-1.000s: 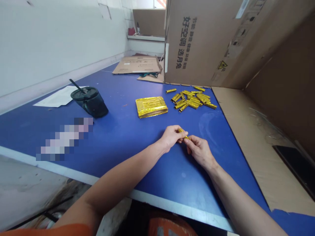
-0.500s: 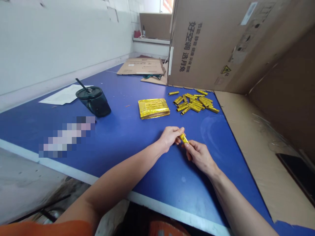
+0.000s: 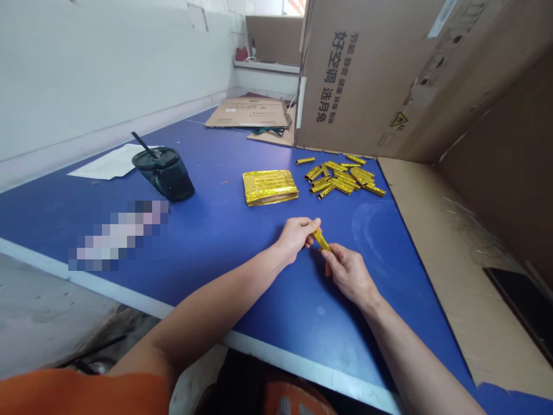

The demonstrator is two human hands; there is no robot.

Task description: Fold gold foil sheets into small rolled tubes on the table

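Observation:
A small gold foil piece (image 3: 321,240) is held slantwise between both hands above the blue table (image 3: 276,300). My left hand (image 3: 297,235) pinches its upper left end, thumb on top. At its lower right end, my right hand (image 3: 348,271) grips it between thumb and fingers. Behind the hands lies a flat stack of gold foil sheets (image 3: 270,188). To the right of that stack, several narrow folded gold pieces (image 3: 344,177) are scattered in a loose pile.
A dark cup (image 3: 166,174) with a straw stands at the left, beside a white paper (image 3: 106,162). A pixelated item (image 3: 116,235) lies nearer. Flat cardboard (image 3: 246,112) lies at the back; a large cardboard box (image 3: 367,80) rises at the back right.
Both hands still hold the gold piece, and it has turned slightly, with its shape looking a little narrower. The whole view has shifted slightly.

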